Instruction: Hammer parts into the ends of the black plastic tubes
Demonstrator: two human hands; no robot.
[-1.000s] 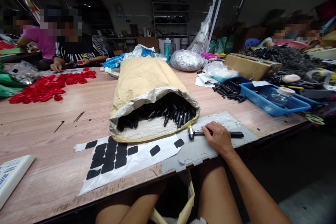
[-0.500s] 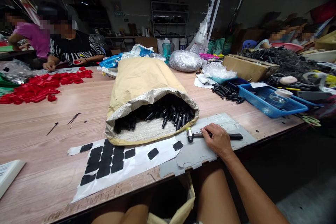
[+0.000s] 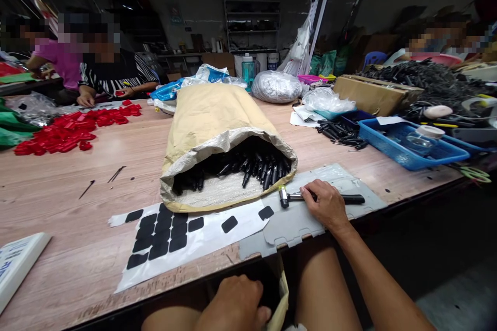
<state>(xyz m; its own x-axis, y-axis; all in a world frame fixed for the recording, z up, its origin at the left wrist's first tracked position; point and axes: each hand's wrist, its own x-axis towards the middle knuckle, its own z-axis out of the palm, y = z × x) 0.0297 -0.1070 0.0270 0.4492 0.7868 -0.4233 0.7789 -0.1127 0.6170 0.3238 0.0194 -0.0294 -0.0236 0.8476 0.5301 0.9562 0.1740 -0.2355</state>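
Note:
My right hand [image 3: 326, 202] rests on the grey mat with its fingers closed round the shaft of a small hammer [image 3: 284, 197]. The hammer has a yellow and a black face, and its black grip sticks out to the right. Low in the view, my left hand [image 3: 236, 300] hangs over an open paper sack [image 3: 281, 297] between my legs. Its fingers are curled, and whatever they hold is hidden. On the table a big tan sack [image 3: 217, 108] lies with its mouth toward me, full of black tube-like parts [image 3: 267, 170].
A white sheet with black rounded stickers [image 3: 161, 238] lies left of the grey mat [image 3: 295, 232]. Red pieces [image 3: 77, 124] are heaped at far left, near a co-worker [image 3: 116, 70]. A blue basket [image 3: 411, 147] and a cardboard box [image 3: 373, 94] stand to the right.
My left hand has come into view at the bottom, over the sack between my legs. The right hand stays on the hammer. The whole view has shifted slightly.

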